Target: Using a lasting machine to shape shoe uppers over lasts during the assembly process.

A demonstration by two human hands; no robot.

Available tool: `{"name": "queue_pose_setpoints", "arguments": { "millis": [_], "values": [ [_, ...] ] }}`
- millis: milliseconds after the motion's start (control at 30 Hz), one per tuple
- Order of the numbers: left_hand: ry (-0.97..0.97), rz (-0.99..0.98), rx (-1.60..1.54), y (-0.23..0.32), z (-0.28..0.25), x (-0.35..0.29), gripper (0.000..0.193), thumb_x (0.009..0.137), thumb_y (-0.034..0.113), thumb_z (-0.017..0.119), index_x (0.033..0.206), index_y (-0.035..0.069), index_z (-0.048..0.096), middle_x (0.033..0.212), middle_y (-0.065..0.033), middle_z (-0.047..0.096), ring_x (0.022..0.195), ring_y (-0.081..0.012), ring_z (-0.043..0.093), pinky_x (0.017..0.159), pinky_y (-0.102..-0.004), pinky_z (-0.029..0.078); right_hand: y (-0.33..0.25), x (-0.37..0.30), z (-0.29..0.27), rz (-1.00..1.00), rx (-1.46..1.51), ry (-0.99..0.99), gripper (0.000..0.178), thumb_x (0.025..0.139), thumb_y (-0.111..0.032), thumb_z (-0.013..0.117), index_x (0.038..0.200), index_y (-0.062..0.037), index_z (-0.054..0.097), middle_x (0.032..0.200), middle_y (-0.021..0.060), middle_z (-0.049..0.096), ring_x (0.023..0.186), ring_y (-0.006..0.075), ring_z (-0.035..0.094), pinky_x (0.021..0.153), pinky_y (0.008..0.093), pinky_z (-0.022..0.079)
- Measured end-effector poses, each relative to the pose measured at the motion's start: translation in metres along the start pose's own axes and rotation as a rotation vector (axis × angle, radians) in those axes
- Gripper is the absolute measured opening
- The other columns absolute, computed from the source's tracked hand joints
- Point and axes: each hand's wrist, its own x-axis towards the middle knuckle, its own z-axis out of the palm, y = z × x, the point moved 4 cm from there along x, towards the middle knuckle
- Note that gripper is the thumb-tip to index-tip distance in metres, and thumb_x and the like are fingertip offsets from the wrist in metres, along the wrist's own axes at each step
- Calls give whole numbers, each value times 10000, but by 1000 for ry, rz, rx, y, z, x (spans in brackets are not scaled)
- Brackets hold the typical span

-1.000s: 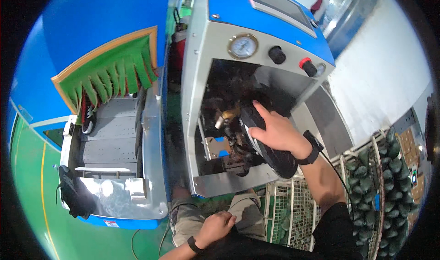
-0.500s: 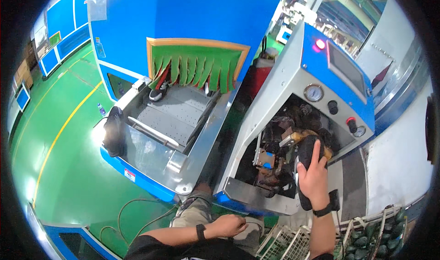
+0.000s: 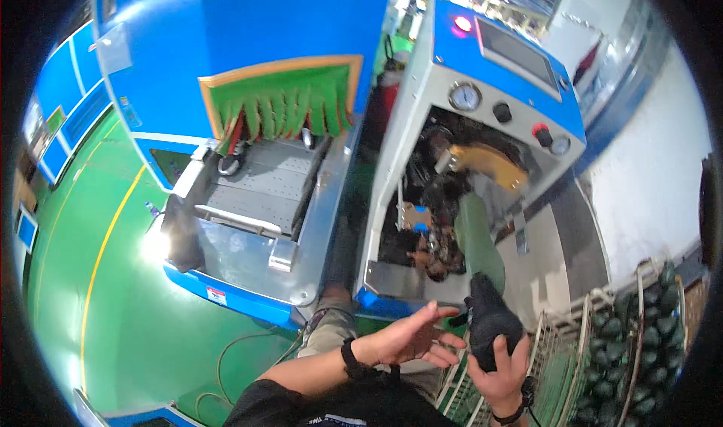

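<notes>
My right hand is closed around the rounded end of a black shoe, in front of the machine's opening. A smooth green shoe last extends from the opening down to the shoe. Where the two meet, I cannot tell whether the last's end is still inside the shoe. My left hand is just left of the shoe, fingers spread and holding nothing. Above the last, a yellow-brown curved pad and metal clamp parts show inside the machine.
The machine's panel carries a gauge, a black knob and a red button. To the left, a conveyor runs under a green strip curtain. Racks at lower right hold several dark green lasts.
My right hand has drawn the black shoe down towards me, baring the green last. My left hand has opened and come up beside the shoe. The view has shifted to the right.
</notes>
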Motion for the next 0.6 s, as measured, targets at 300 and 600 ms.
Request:
{"name": "queue_pose_setpoints", "arguments": {
  "millis": [300, 600],
  "values": [
    [585, 49, 858, 10, -19, -50, 531, 1051, 470, 478, 1123, -12, 689, 989, -87, 716, 874, -190, 658, 829, -356, 517, 55, 62, 60, 1075, 1681, -76, 534, 985, -135, 655, 1446, 49, 456, 1374, 202, 595, 1179, 363, 654, 958, 486, 580],
    [782, 360, 1170, 22, -15, -96, 500, 996, 438, 600, 852, -41, 602, 702, -111, 560, 671, -188, 507, 646, -395, 450, 41, 57, 65, 907, 1680, 206, 590, 954, -110, 661, 1480, 37, 439, 1277, 224, 632, 964, 331, 707, 762, 435, 610]
  ]
}}
